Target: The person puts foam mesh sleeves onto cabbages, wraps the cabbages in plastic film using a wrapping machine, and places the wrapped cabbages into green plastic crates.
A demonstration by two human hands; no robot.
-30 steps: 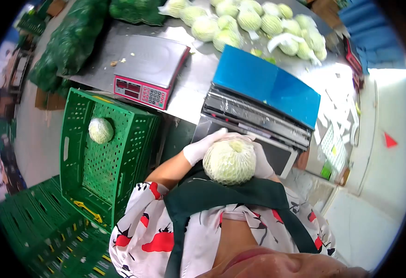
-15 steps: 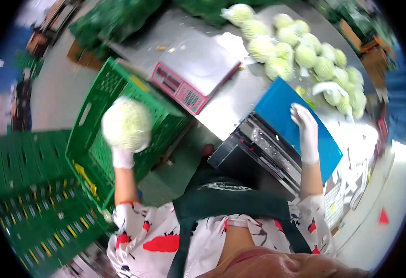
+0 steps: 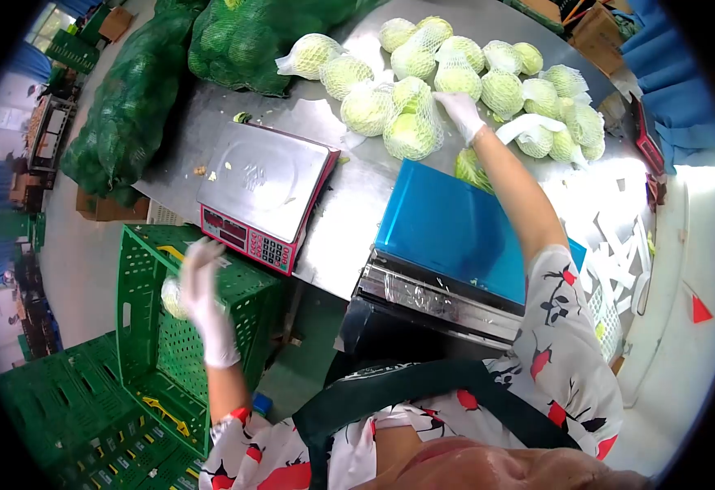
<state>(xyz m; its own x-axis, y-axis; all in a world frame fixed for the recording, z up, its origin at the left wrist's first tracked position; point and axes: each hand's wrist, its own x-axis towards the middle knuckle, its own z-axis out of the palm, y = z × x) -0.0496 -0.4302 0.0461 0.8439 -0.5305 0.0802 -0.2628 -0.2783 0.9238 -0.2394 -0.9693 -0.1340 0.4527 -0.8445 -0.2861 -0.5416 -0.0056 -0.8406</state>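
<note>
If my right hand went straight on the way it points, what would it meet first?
Probably the netted cabbage just ahead of the right hand; depth is unclear, so they may already touch.

"Cabbages toward the worktop's far edge?"
"Pale green, under white netting."
"The scale at its near edge?"
"Red, with a silver pan."
"And the crate?"
"Green, its handle yellow."
"Sleeves?"
"White, printed red and black."

The gloved left hand, blurred, is just on the body side of the scale, fingers loosely extended. The right arm stretches forward; the gloved right hand is well right of the scale, its grip unclear.
</note>
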